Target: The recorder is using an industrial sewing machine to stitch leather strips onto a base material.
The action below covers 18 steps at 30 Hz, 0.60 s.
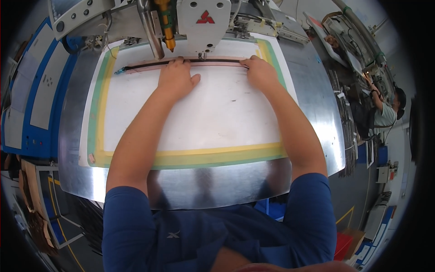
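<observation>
A long black strip (222,60) with pink edging lies across a white board (217,109) bordered in green and yellow, beneath a white machine head (204,25) with a small metal foot (202,56). At the strip's left end is a light-blue piece (119,71). My left hand (179,78) rests on the strip left of the foot, fingertips pressing, thumb spread apart. My right hand (260,72) has its fingers bent closed on the strip's right end. A metal tube (149,31) and a yellow nozzle-like part (166,31) hang above my left hand.
The board sits on a shiny metal table (317,127). A blue-and-white cabinet (29,90) stands at left. A co-worker (383,111) works at a machine at right, beside stacked dark pieces (346,127). A blue bin (267,211) shows below the table's edge.
</observation>
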### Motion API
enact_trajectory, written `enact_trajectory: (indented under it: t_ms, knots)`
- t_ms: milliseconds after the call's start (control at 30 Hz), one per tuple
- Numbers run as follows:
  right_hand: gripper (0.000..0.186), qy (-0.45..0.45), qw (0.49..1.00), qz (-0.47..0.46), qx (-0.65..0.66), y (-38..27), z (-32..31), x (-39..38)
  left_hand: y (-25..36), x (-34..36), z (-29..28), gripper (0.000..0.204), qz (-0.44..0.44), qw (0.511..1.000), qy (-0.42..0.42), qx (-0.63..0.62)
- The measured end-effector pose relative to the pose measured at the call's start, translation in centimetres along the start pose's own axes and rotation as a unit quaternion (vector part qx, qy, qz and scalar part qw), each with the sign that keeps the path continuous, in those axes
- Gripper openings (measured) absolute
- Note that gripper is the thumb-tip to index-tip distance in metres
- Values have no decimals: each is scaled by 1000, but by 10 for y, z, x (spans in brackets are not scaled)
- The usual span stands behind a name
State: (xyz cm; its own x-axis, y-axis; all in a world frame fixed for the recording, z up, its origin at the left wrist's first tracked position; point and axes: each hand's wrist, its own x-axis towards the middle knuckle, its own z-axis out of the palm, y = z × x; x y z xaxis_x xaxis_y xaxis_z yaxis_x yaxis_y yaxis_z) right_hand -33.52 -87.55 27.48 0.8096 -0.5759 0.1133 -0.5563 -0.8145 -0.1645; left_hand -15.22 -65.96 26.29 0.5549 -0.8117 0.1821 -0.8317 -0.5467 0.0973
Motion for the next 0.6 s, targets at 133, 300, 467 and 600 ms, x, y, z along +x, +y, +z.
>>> enact_trajectory:
  t_ms: [133,300,467,600]
  knots:
    - [45,-9,1000,2,-9,9,4,3,-2,-3,-12,57,0,1000,-23,-1]
    - [45,-16,999,-24,-25,-9,4,4,4,-6,-12,59,-6,1000,-8,28]
    - [41,-4,999,-46,-13,-27,7,7,-3,6,-1,63,17,999,-28,-19]
    - [42,-2,998,-60,-5,-36,11,8,10,1,-6,65,-2,1000,-28,-5]
